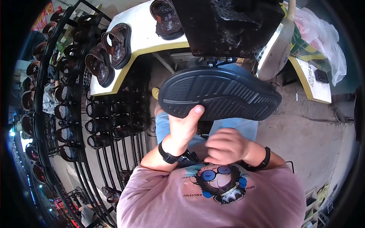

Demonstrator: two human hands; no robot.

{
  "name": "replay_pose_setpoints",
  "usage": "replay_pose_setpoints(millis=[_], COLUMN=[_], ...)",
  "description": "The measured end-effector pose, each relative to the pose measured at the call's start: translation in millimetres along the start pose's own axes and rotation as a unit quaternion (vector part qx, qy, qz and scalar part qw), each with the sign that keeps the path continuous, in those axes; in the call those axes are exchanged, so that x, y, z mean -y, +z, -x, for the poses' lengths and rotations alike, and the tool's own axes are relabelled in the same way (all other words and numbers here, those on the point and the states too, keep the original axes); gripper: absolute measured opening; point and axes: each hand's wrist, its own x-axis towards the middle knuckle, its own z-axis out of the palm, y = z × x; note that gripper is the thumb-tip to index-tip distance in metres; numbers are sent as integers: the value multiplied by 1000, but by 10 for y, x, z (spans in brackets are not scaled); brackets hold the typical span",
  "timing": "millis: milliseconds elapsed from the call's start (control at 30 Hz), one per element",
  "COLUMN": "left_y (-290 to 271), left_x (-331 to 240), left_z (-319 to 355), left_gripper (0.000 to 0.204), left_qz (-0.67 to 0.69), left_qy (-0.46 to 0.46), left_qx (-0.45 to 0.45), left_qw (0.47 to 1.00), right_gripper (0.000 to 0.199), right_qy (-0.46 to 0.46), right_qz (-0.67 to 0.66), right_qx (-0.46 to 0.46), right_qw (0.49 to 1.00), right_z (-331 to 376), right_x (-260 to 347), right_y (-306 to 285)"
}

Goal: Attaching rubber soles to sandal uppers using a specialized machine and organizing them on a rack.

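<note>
My left hand grips a black sandal from its near edge, thumb pressed on the ridged sole and the other fingers hidden behind it. The sole is turned up toward me, with the sandal lying crosswise just below a small metal part of a dark machine. My right hand is in front of my chest, apart from the sandal, its fingers curled in. It is slightly blurred, and what it may hold is hidden.
Brown-strapped sandals stand on a white, yellow-edged table at the left. Beyond it, a black rack carries several rows of sandals. A whitish machine part, a plastic bag and a small black object are at the right.
</note>
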Motion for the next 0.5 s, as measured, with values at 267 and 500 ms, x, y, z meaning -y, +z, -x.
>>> replay_pose_setpoints(millis=[267,500], left_y=[-264,-643], left_x=[133,-468], left_z=[57,-391], left_gripper=[56,60], left_qz=[189,187], left_qy=[-53,-15], left_qx=[-46,-109], left_qw=[979,976], right_gripper=[33,35], right_qy=[320,344], right_qz=[-487,-493], right_qx=[-346,-331], right_qw=[735,727], right_z=[482,110], right_x=[-619,-571], right_y=[41,469])
